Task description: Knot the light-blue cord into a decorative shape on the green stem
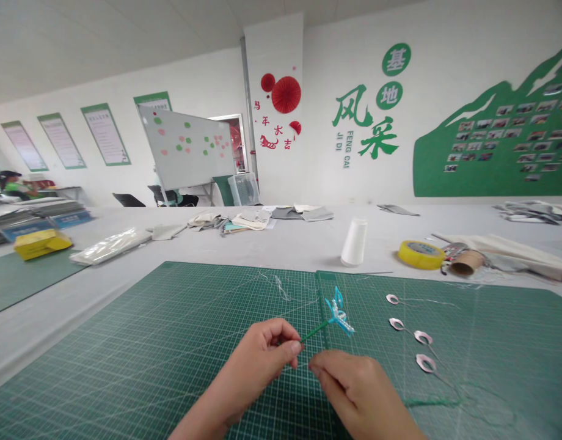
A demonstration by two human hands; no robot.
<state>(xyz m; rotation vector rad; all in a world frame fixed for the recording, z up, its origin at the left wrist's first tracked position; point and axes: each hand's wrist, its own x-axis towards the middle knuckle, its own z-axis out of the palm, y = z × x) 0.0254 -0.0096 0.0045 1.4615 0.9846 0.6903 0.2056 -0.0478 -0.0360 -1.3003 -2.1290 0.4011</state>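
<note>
A blue beaded flower [339,316] on a green wrapped stem [314,331] tilts up to the right over the cutting mats. My left hand [267,351] pinches the lower end of that stem between thumb and fingers. Just right of it, my right hand [354,385] has its fingers pressed together near the stem's lower end; whatever they hold is too small to make out. Several pale pink oval pieces [426,363] on thin wires lie on the right mat. Beside my right hand, a green twisted strand [434,402] trails into a loose loop.
Behind the mats [193,318] stand a white thread cone [354,242], a yellow tape roll [421,254] and a cardboard tube [467,262]. Fabric scraps [253,219], a plastic-wrapped packet [111,245] and a yellow box [41,243] lie farther back and left.
</note>
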